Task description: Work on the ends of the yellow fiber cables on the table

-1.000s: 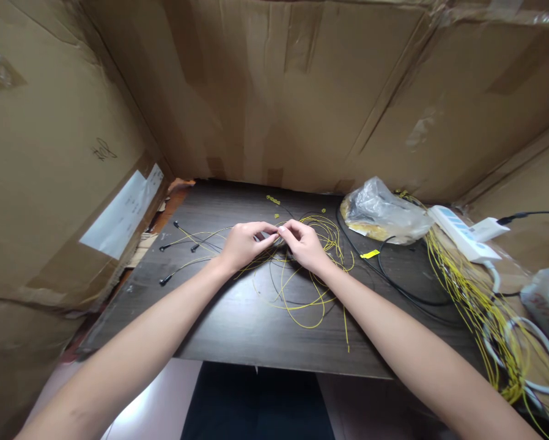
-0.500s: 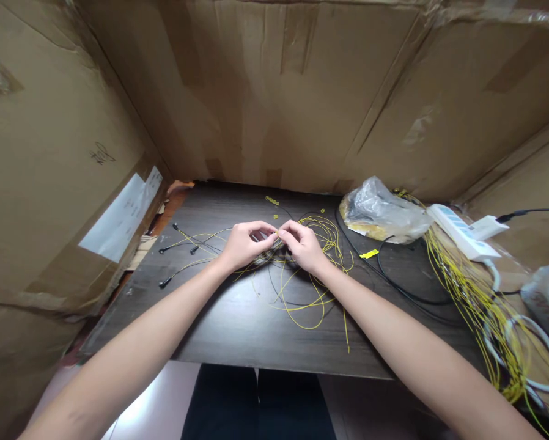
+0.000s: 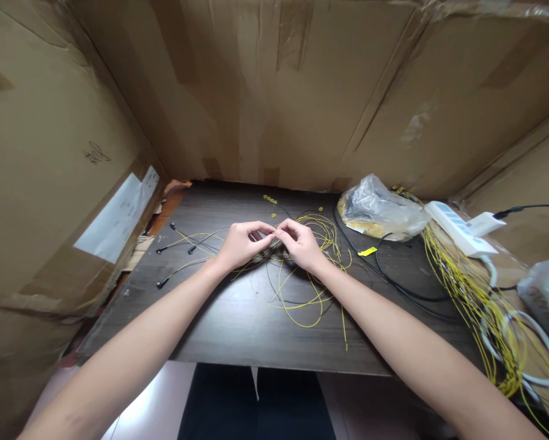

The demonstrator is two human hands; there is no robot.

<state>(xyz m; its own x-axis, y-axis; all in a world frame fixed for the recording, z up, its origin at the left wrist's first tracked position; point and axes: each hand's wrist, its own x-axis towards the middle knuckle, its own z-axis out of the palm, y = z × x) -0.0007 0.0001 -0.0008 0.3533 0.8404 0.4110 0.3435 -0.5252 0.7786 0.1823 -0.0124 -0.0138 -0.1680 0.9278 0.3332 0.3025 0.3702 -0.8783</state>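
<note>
My left hand [image 3: 244, 244] and my right hand [image 3: 301, 243] meet fingertip to fingertip over the table, each closed in a pinch. Between them they grip thin wires; the exact spot at the fingertips is small and mostly covered. Several thin yellow and black wires run out to the left of my left hand and end in black plugs [image 3: 163, 282]. Right of and below my right hand, loops of yellow wire [image 3: 307, 326] lie loosely on the dark table [image 3: 210, 330]. Small yellow pieces [image 3: 270, 199] lie just beyond my hands.
At the back right sits a clear plastic bag [image 3: 375, 205] with yellow contents. A yellow tag [image 3: 367, 251] is on a black cable [image 3: 396, 281]. Further right are a white power strip [image 3: 460, 231] and a thick yellow wire bundle [image 3: 458, 281]. Cardboard walls [image 3: 238, 91] enclose the table.
The whole view has shifted slightly left. Both hands keep their pinch at nearly the same place, with only slight finger movement.
</note>
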